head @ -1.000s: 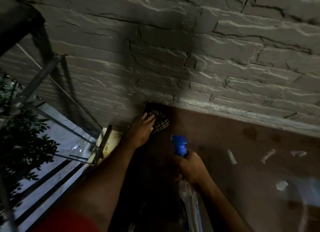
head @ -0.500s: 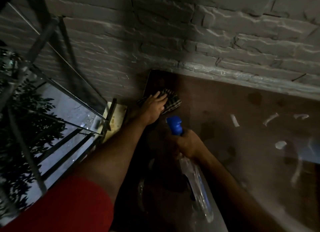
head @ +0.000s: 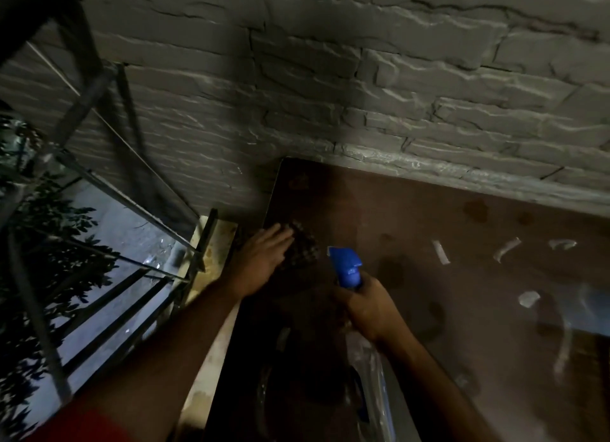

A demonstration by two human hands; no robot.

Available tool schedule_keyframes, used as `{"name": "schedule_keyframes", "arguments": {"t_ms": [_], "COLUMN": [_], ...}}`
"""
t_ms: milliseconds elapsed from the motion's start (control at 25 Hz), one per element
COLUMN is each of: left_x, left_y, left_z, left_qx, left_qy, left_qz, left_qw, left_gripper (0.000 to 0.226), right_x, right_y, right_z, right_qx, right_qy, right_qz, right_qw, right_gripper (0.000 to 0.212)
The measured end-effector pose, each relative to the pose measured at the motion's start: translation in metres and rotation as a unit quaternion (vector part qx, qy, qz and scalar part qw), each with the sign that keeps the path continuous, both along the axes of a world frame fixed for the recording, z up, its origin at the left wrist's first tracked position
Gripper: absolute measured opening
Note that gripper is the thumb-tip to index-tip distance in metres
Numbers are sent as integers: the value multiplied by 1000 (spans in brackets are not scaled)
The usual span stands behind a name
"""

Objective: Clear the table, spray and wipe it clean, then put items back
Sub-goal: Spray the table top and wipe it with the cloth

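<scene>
I see the left hand [head: 264, 260] flat, fingers straight, pressing the checked cloth [head: 305, 243] near the tabletop [head: 429, 230] corner; the right hand [head: 369, 308] grips the spray bottle [head: 346, 266] just beside it

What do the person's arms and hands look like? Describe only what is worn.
Both forearms are bare. The left hand and right hand wear no gloves, and no rings or watch show in this dim light. A red sleeve covers the left upper arm; the right arm's sleeve is out of view.
</scene>
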State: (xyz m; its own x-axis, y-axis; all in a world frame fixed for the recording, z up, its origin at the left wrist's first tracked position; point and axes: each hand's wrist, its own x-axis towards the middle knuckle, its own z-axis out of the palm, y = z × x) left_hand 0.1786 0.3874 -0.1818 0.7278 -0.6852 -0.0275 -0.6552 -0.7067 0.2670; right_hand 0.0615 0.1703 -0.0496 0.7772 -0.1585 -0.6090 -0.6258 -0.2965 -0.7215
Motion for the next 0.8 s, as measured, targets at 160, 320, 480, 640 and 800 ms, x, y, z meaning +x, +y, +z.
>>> {"name": "schedule_keyframes", "arguments": {"t_ms": [160,320,480,640,800], "left_x": [25,-56,28,-21,-27], "left_y": [-60,-27,-40,-74,-10], "left_z": [20,1,17,18,3], "left_qx": [19,-7,3,-6,13], "left_qy": [62,21,51,37,34], "left_qz": [113,-111,117,1,-22], "left_qw": [991,994,992,999,999], "left_gripper": [44,43,47,43,45], "right_x": [8,7,8,8,3], "right_y": [4,4,7,12,8], "right_z": [-5,4,-2,1,7], "right_qx": [-6,16,-9,1,-6], "right_qy": [-7,-4,-7,-9,-10], "right_qz": [-7,13,-6,-19,-10], "right_qw": [1000,1000,1000,1000,1000], "right_gripper": [43,47,39,44,44]}}
